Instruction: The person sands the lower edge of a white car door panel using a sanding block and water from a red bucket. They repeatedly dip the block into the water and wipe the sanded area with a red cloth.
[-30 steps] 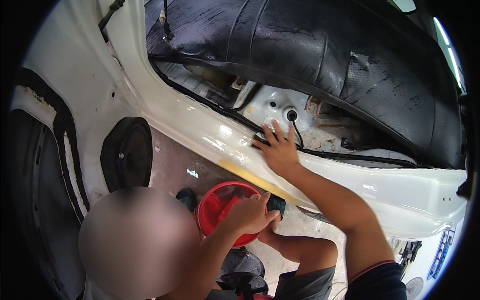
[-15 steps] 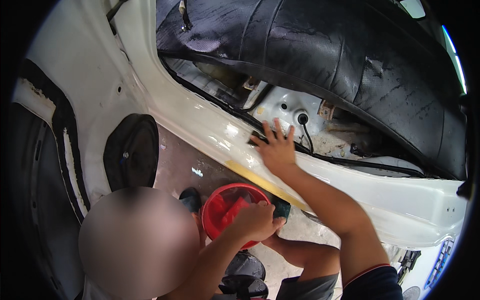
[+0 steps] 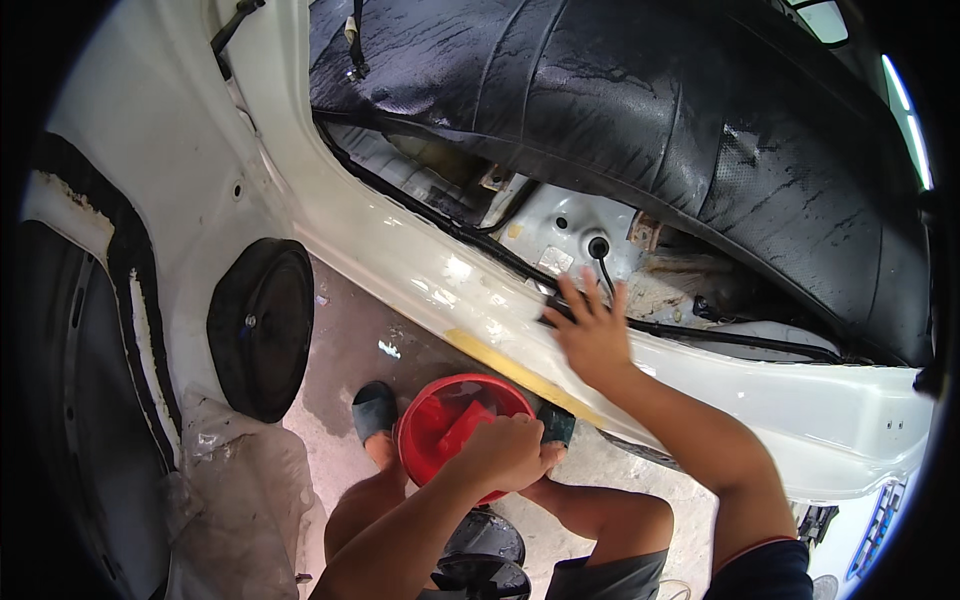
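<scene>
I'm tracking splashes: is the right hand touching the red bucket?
Apart. The head view shows a gap: the right hand is over the white sill, whose yellow strip lies between it and the red bucket.

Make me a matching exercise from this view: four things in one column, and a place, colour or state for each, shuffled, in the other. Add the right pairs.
Things
1. Left hand
2. Right hand
3. Bucket
4. Strip

Places, colours, states
A. Yellow, along the outer edge of the white sill
B. Fingers spread, at the sill
C. Red, between the person's feet
D. Seen over the bucket

Right pairs: 1-D, 2-B, 3-C, 4-A
</scene>
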Motion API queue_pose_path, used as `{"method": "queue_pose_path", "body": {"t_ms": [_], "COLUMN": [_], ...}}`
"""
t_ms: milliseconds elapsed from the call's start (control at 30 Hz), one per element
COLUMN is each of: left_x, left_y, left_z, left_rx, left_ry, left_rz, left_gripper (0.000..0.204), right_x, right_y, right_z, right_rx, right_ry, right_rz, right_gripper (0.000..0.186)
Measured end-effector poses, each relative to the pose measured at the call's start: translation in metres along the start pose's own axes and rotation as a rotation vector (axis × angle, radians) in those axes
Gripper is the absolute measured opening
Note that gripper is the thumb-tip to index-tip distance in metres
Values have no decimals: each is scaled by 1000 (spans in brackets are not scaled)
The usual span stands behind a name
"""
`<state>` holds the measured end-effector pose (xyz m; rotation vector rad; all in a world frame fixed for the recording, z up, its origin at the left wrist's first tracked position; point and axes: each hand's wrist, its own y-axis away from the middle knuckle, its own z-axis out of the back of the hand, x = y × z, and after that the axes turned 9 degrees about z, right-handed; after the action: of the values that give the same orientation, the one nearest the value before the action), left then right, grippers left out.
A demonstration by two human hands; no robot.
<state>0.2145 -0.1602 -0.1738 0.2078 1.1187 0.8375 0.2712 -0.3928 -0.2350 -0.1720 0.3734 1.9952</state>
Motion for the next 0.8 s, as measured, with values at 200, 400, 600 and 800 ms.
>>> {"method": "queue_pose_path", "body": {"t_ms": [200, 400, 600, 800], "left_x": [-3, -5, 3, -1], "left_y": [10, 15, 21, 13], "left_z": [6, 16, 8, 15], "left_rx": [40, 248, 188, 219], "left_ry": [28, 19, -67, -71], "left_rz": [-48, 72, 15, -64], "left_gripper": [46, 49, 47, 42], "right_x": [12, 45, 45, 65], "right_y": [-47, -91, -106, -136], "right_z": [-3, 0, 35, 20], "right_rx": [-231, -131, -151, -227], "right_ry": [-5, -83, -136, -172], "right_rz": [106, -3, 45, -12], "right_gripper": [37, 39, 38, 36]}}
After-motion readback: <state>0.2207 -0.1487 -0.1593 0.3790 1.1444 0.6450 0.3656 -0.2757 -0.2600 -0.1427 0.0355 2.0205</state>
